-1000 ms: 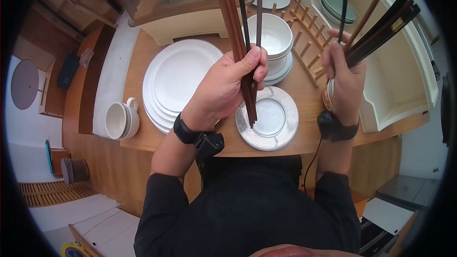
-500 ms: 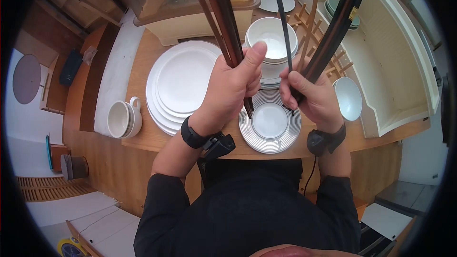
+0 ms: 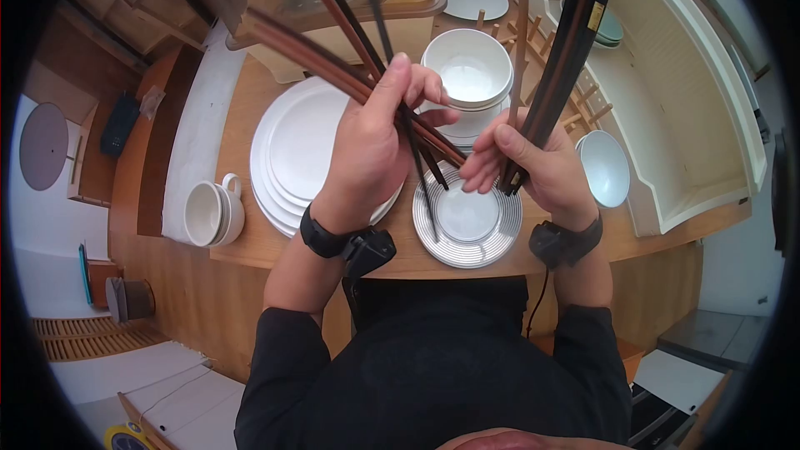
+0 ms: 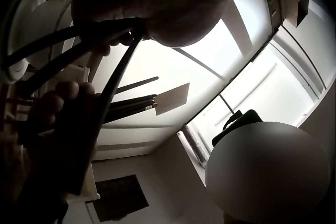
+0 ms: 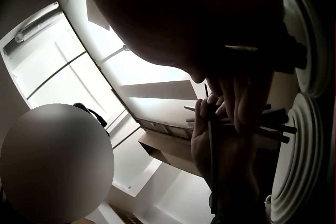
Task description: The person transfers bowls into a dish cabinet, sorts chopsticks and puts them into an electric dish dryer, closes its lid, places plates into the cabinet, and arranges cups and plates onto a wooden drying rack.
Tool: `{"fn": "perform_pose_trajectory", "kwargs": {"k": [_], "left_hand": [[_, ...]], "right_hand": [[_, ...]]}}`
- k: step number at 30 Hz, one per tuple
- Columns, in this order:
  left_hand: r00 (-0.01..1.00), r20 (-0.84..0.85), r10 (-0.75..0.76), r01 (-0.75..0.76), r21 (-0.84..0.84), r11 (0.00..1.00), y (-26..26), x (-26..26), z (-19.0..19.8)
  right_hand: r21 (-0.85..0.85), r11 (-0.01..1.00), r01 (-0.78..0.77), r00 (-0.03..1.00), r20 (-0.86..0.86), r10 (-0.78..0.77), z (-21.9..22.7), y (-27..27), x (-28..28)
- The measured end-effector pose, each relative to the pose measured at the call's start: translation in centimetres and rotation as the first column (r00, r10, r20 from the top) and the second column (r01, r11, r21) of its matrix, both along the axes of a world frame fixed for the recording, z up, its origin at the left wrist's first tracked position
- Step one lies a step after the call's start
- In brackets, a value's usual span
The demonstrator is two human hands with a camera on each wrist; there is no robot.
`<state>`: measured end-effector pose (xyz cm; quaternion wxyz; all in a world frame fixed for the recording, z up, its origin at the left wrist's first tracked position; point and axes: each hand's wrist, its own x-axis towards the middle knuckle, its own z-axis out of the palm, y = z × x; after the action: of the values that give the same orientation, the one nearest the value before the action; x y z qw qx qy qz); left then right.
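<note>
In the head view my left hand (image 3: 367, 142) loosely holds several reddish-brown and dark chopsticks (image 3: 329, 71), which fan apart up and to the left. A dark one crosses the others, its lower end over the ridged plate (image 3: 425, 229). My right hand (image 3: 546, 162) grips a bundle of mostly black chopsticks (image 3: 567, 58) upright between thumb and palm. A single brown chopstick (image 3: 521, 25) stands a little apart on its left. The right fingertips point toward the lower ends of the left bunch. The wrist views are dark, with chopsticks (image 4: 52, 43) as silhouettes at the left hand.
Large white plates (image 3: 262, 158) are stacked at left, beside nested mugs (image 3: 204, 212). White bowls (image 3: 467, 62) sit behind the ridged plate. A pegged wooden rack (image 3: 587, 104), a pale blue bowl (image 3: 604, 168) and a cream cabinet (image 3: 683, 133) stand right; a lidded box (image 3: 333, 42) is behind.
The right hand has come left toward the left hand with its bundle. In the left hand the chopsticks have spread and tilted leftward, the grip loosening. The pale blue bowl has come into view.
</note>
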<state>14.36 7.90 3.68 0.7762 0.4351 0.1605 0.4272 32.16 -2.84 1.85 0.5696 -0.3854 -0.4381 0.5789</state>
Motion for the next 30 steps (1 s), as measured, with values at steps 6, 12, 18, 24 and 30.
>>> {"fn": "perform_pose_trajectory", "kwargs": {"k": [6, 12, 18, 24, 30], "left_hand": [[0.959, -0.137, -0.25, 0.265, 0.104, 0.959, -0.5, -1.2, 0.0], [0.971, -0.182, -0.156, 0.18, 0.121, 0.976, -1.3, -0.6, -0.2], [0.971, -0.217, -0.104, 0.141, 0.162, 0.977, -1.4, -0.5, 0.0], [0.98, -0.026, -0.199, 0.199, 0.007, 0.98, 0.4, -0.9, -1.0], [0.972, 0.132, -0.196, 0.196, 0.009, 0.981, 0.0, -0.7, -0.1]], "right_hand": [[-0.054, 0.981, -0.186, 0.979, -0.09, 0.181, -0.1, 0.1, -0.3], [-0.058, 0.958, -0.282, 0.957, -0.083, 0.277, -0.3, 0.2, -1.0], [-0.068, 0.945, -0.32, 0.947, -0.026, 0.319, -0.6, 0.3, -1.1], [-0.098, 0.974, -0.203, 0.979, -0.036, 0.2, -0.4, 0.2, -1.4], [-0.07, 0.965, -0.254, 0.967, 0.004, 0.255, 0.0, 0.3, 0.0]]}}
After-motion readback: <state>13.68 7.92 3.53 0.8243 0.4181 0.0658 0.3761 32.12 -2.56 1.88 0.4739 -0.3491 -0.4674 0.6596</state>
